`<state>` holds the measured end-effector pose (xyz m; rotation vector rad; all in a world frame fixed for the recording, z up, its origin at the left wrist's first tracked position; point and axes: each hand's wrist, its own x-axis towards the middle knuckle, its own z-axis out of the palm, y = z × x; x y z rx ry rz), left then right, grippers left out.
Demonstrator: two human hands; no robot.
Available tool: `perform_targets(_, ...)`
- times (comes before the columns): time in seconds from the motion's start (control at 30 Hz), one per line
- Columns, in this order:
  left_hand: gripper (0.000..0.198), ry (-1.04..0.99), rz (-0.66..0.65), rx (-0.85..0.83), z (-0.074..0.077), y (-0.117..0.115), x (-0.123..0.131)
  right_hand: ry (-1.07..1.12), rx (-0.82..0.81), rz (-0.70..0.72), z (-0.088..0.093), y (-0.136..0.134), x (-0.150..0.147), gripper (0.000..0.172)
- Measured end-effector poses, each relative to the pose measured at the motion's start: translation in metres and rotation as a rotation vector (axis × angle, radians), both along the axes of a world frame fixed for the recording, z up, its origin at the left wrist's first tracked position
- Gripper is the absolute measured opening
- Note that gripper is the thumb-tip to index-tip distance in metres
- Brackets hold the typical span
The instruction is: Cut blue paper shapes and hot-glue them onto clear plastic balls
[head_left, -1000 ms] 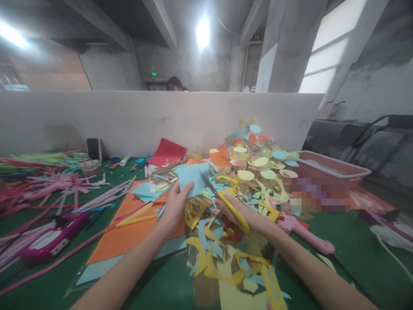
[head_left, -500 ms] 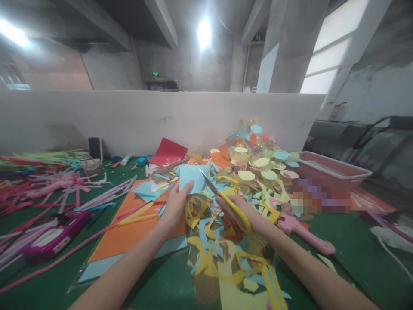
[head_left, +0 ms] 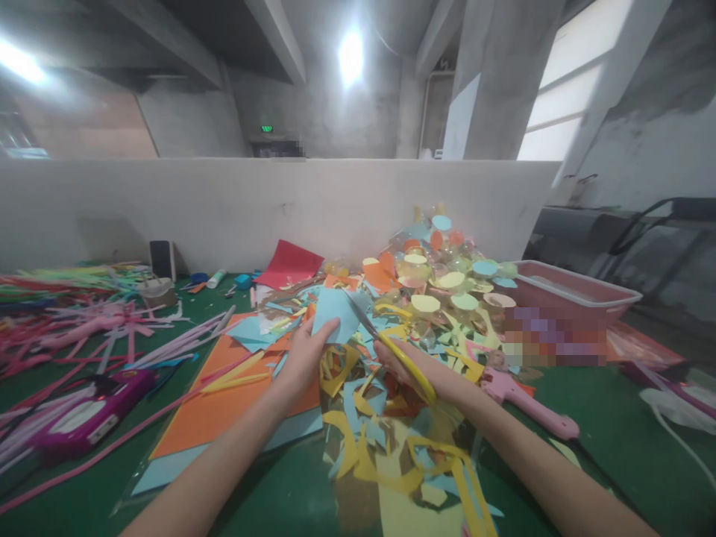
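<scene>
A bare concrete room with a bright ceiling lamp is rising behind a low white partition, and in front of it a green table is carrying heaps of coloured paper. Near the middle, the left hand is holding a piece of light-blue paper above the scraps, its grip clamped on the lower left part with the thumb lying across the front. The right hand is gripping yellow-handled scissors, its grip closed around the handles, and the blades are pointing up and to the left, overlapping the right side of the light-blue paper; how far apart the blades are standing is too blurred to tell.

Yellow and blue paper offcuts are lying below and between the hands. An orange sheet is resting under the left forearm. Behind the right hand, paper discs are topping a mound of clear rounded pieces, with a pink tub standing just beside it. A pink glue gun is lying beyond the right forearm. Farther left, a magenta device is sitting among pipe cleaners, and a phone is leaning near the partition.
</scene>
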<state>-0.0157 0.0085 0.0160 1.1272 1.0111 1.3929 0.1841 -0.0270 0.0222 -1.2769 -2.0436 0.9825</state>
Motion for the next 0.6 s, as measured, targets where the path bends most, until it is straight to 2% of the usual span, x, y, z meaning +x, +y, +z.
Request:
perform_targets(0.2, 0.045, 0.046, 0.020, 0.001, 0.0014, -0.0002, -0.0020, 0.080, -0.041, -0.132, 0.0067, -0.0027, -0.0029, 0.055)
perform_targets(0.33, 0.045, 0.083, 0.058, 0.026, 0.0032, -0.0012, -0.0031, 0.088, -0.026, -0.146, 0.0083, -0.0052, -0.0031, 0.056)
perform_targets(0.6, 0.054, 0.035, 0.028, 0.038, -0.0012, 0.0021, -0.0052, 0.062, 0.071, -0.165, 0.0011, 0.0021, 0.0029, 0.045)
